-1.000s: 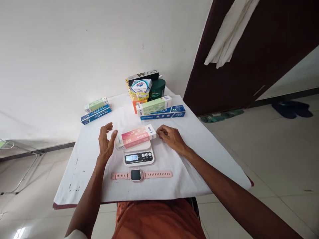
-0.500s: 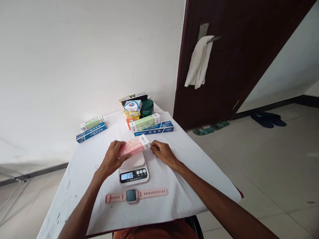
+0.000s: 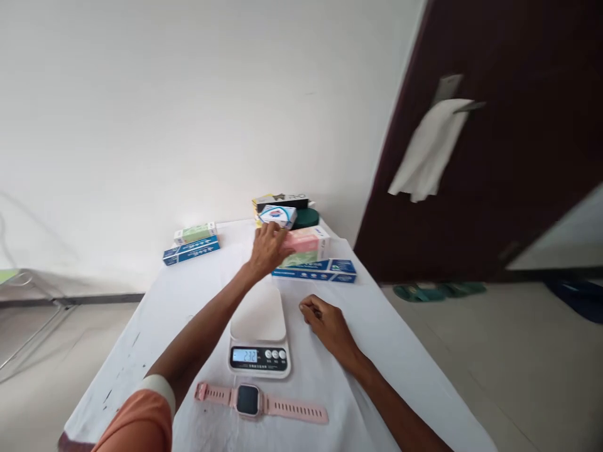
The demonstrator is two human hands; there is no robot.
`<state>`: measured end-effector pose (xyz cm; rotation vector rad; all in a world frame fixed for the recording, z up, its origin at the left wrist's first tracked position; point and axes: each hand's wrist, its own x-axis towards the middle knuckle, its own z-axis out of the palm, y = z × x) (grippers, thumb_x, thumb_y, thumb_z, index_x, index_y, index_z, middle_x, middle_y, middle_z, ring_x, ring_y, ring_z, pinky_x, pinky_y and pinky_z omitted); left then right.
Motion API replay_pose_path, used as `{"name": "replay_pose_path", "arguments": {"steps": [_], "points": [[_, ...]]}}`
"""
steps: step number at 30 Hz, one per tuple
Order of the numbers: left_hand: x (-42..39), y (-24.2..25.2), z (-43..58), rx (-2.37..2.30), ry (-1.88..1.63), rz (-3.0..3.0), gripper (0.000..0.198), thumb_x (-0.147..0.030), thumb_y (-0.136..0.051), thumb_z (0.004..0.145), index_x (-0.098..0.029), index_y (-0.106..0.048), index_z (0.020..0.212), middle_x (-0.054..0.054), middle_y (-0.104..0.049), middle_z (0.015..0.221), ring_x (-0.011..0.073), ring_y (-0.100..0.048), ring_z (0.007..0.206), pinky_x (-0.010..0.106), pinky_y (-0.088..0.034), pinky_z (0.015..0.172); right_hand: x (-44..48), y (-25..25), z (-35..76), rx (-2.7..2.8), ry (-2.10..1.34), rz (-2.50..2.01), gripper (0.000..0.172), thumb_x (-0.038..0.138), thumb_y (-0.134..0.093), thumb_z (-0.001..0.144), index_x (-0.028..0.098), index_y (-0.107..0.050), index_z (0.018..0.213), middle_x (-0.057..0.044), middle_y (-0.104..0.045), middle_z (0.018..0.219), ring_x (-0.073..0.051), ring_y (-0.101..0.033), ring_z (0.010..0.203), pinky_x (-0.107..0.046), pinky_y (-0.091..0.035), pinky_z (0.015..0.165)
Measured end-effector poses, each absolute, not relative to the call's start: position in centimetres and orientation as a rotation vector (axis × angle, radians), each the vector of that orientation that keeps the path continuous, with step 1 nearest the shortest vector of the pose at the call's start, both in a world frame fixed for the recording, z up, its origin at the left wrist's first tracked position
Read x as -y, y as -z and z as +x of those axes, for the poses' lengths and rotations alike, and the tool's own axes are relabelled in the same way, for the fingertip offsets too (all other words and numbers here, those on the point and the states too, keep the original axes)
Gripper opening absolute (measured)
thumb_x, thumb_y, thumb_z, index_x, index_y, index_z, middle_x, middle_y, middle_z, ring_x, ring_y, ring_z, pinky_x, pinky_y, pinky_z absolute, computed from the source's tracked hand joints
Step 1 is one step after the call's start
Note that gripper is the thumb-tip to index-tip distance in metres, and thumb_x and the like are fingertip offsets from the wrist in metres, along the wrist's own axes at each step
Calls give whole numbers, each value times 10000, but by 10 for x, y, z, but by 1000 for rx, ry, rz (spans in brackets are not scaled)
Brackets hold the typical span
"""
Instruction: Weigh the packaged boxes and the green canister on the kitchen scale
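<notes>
My left hand (image 3: 267, 251) reaches across the table and grips one end of a pink box (image 3: 307, 239), which lies on top of a green box and a blue box (image 3: 320, 271) at the back. My right hand (image 3: 326, 323) rests curled on the white cloth just right of the small kitchen scale (image 3: 259, 333). The scale's platform is bare and its display is lit. A pink smartwatch (image 3: 248, 400) lies flat in front of the scale.
A stack of small boxes and a dark green tin (image 3: 307, 217) stands against the wall behind the pink box. Two more boxes, green on blue (image 3: 192, 245), lie at the back left. A dark door with a white cloth (image 3: 428, 152) on its handle stands at right.
My left hand lifted the pink box off the scale and carried it back onto the stacked boxes. My right hand stayed beside the scale. The camera tilted and shifted.
</notes>
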<state>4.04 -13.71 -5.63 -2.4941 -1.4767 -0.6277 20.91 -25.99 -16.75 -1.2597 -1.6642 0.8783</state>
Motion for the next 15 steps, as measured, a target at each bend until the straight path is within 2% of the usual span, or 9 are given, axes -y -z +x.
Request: {"name": "replay_pose_path", "arguments": {"steps": [4,9,12,13,15], "points": [[146,67,35,1379,608,-2539,486,-423,-695,927,-214,-597,1355,168,-574,1325,338,-503,1250,509,-422,1028,260,169,214,1687,-905,-1328,344,553,-519,931,236,-623,846,-8,-646,690,-174,-593,619,-268,-463,574],[144,70,-10,1323,765,-2520,511,-483,-567,996,-224,-526,1435,150,-574,1364,294,-519,1270,465,-424,1051,256,170,218,1740,-902,-1381,398,621,-513,925,255,-641,832,-6,-658,659,-183,-620,598,-263,-488,566],[115,62,-70,1656,847,-2265,446,-381,-422,1053,-166,-512,1433,165,-561,1379,269,-499,1304,433,-393,1106,256,171,219,1735,-911,-1414,401,626,-510,935,260,-645,843,-4,-660,660,-178,-622,597,-254,-497,572],[100,58,-93,1829,772,-2172,450,-314,-391,1051,-147,-481,1459,173,-539,1409,266,-484,1322,424,-384,1117,256,172,219,1735,-912,-1423,397,622,-512,936,261,-647,841,-4,-660,658,-178,-627,602,-250,-501,576],[68,52,-138,2174,451,-2018,585,-190,-400,992,-152,-320,1570,181,-462,1510,276,-439,1380,432,-372,1126,255,175,219,1724,-921,-1437,393,622,-526,930,262,-658,839,-7,-667,655,-181,-640,607,-243,-507,576]]}}
